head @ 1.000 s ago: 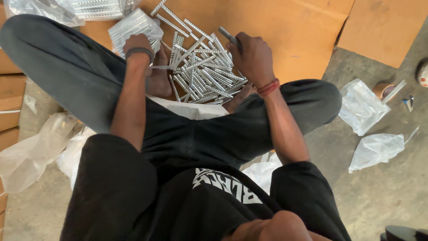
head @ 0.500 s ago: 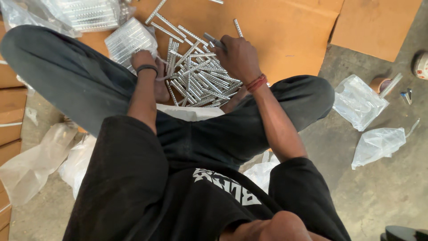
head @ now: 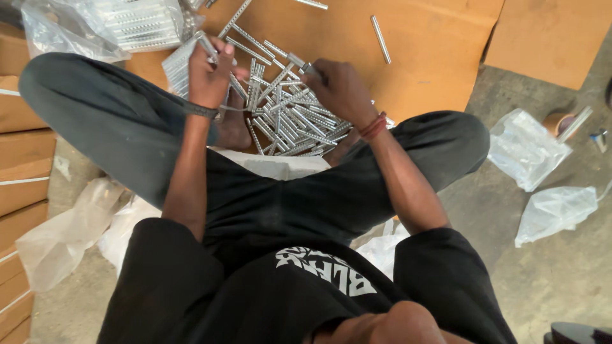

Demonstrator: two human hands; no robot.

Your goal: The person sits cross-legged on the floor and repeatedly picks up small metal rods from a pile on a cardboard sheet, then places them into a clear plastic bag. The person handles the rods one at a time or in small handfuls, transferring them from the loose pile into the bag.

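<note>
Head view: the left hand (head: 209, 75) pinches a metal strip (head: 205, 46) near the cardboard sheet's (head: 433, 57) left edge. The right hand (head: 339, 89) closes its fingers on what looks like another strip atop the pile of strips (head: 290, 121). Best to lift one piece at a time, gripping near the end.

black short-sleeved shirt with white lettering, dark trousers, dark left wristband, red right wristband

A pile of metal strips (head: 287, 118) lay on the cardboard sheet (head: 427, 57) at upper centre. A bagged bundle of strips (head: 137, 24) sat upper left. Two plastic bags (head: 526, 148) lay on the floor at right.
</note>
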